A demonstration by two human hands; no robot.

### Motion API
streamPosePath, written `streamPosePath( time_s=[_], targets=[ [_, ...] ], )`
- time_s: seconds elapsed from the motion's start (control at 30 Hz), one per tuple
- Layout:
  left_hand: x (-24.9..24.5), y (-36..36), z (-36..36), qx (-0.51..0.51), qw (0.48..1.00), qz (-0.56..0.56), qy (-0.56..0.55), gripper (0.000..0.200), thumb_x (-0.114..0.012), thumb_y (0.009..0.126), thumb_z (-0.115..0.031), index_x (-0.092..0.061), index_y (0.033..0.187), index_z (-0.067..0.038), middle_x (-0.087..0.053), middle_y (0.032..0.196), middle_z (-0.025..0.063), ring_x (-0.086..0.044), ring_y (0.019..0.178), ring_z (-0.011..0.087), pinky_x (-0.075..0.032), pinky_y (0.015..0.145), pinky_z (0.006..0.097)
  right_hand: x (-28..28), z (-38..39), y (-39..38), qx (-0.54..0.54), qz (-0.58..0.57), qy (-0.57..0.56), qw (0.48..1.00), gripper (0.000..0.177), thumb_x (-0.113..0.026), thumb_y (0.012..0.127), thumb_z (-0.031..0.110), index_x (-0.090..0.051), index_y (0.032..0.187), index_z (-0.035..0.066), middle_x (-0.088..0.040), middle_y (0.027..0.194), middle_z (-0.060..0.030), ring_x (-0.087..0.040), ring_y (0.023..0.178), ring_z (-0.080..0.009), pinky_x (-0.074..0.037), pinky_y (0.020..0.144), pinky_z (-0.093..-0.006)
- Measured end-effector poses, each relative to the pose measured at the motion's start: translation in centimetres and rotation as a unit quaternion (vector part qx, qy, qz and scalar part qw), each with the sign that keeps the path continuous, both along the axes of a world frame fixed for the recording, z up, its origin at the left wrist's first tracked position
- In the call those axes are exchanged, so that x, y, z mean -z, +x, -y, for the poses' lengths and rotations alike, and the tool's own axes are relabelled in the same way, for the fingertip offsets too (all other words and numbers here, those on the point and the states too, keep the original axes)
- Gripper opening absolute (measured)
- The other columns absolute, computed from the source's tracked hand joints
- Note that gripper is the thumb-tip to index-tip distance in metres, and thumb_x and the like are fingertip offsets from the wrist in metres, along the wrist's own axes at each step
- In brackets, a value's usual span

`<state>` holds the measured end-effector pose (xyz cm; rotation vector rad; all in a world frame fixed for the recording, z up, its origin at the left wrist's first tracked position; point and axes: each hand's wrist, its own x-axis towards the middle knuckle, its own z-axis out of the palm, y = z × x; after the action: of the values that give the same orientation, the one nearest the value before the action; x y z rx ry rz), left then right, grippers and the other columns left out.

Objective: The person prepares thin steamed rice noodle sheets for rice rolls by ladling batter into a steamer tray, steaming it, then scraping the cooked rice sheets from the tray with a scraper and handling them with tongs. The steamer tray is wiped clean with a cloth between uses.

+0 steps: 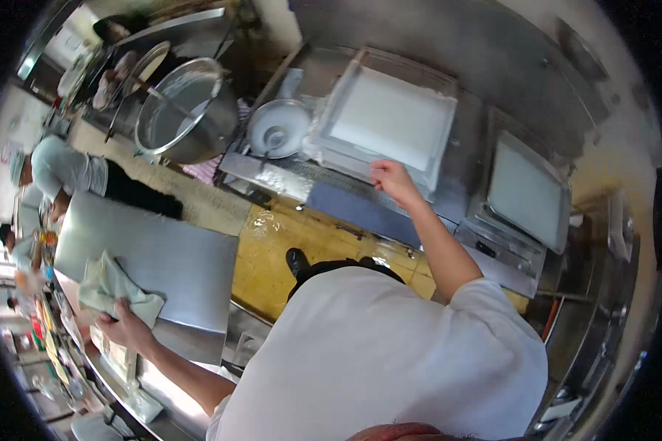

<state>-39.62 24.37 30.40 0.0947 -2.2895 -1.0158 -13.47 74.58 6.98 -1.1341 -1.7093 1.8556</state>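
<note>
Left grip: your left hand [125, 327] is closed on the near corner of a pale green crumpled cloth [114, 290], fingers bunched into the fabric.
Cloth position: it lies just ahead of that hand, spread on a flat grey metal sheet [162, 253].
Sheet: it runs out from under your left hand, towards the middle of the scene.
Right grip: your right hand [391, 178] is stretched forward with its fingers curled at the near edge of a square tray lined with white cloth [390, 117]. You cannot tell whether they clamp the edge or only touch it.
Beside the right hand: a round white bowl [279, 128] sits to its left, just beside the tray. A second grey square tray [526, 195] stands to its right.
Further left: a large steel pot [187, 110] stands beyond the bowl.
Between your hands: wet yellow floor [272, 250] and your black shoe [297, 261].
Beyond the left hand: a person in a pale shirt [62, 169] bends over, well apart from you.
</note>
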Motion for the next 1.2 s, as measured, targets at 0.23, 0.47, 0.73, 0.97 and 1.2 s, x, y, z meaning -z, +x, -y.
streamPosePath(
  time_s=[0.23,0.47,0.73,0.97,1.2],
  targets=[
    [0.1,1.0,-17.8,0.371,0.922,-0.057,0.093,0.036,-0.072,0.072,0.001,-0.039,0.084,-0.004,-0.04,0.086,0.0009,-0.042,0.083,0.0141,-0.041,0.078,0.0253,2.5,-7.4,21.0,0.247,0.257,0.345,0.868,0.033,-0.064,0.084,0.013,-0.068,0.113,-0.002,-0.069,0.109,-0.0214,-0.064,0.106,-0.0376,-0.051,0.092,-0.0433],
    [2.1,2.4,-37.9,0.582,0.812,-0.041,0.008,0.025,-0.07,0.073,-0.002,-0.046,0.083,-0.003,-0.049,0.079,0.003,-0.048,0.077,0.0149,-0.043,0.07,0.0301,2.4,-6.6,32.5,0.089,0.559,0.273,0.778,0.044,-0.068,0.081,0.017,-0.065,0.12,-0.002,-0.063,0.123,-0.0245,-0.057,0.121,-0.0395,-0.043,0.106,-0.0491],
    [9.7,2.8,-58.7,0.654,0.748,-0.011,-0.117,0.037,-0.075,0.073,-0.022,-0.055,0.094,0.0,-0.067,0.084,0.0235,-0.068,0.082,0.0399,-0.052,0.076,0.0445,2.4,1.9,35.4,0.25,0.476,0.308,0.785,0.041,-0.065,0.084,0.011,-0.063,0.121,-0.008,-0.062,0.126,-0.0298,-0.057,0.121,-0.0425,-0.043,0.107,-0.0486],
    [13.6,5.8,-68.3,0.681,0.71,0.015,-0.182,0.041,-0.075,0.075,-0.026,-0.06,0.103,0.001,-0.07,0.095,0.0267,-0.068,0.094,0.0438,-0.052,0.083,0.0484,2.5,11.5,32.8,0.328,0.474,0.114,0.809,0.044,-0.067,0.082,0.013,-0.065,0.123,-0.003,-0.066,0.117,-0.0293,-0.063,0.113,-0.0431,-0.049,0.1,-0.0449],
    [17.6,7.7,-72.6,0.714,0.67,0.048,-0.197,0.041,-0.072,0.077,-0.027,-0.06,0.105,0.001,-0.069,0.099,0.0271,-0.067,0.097,0.0441,-0.052,0.084,0.0491,4.0,16.8,31.6,0.34,0.497,0.125,0.789,0.043,-0.068,0.083,0.018,-0.065,0.12,-0.005,-0.068,0.112,-0.0295,-0.066,0.105,-0.0436,-0.053,0.091,-0.0466]
  ],
)
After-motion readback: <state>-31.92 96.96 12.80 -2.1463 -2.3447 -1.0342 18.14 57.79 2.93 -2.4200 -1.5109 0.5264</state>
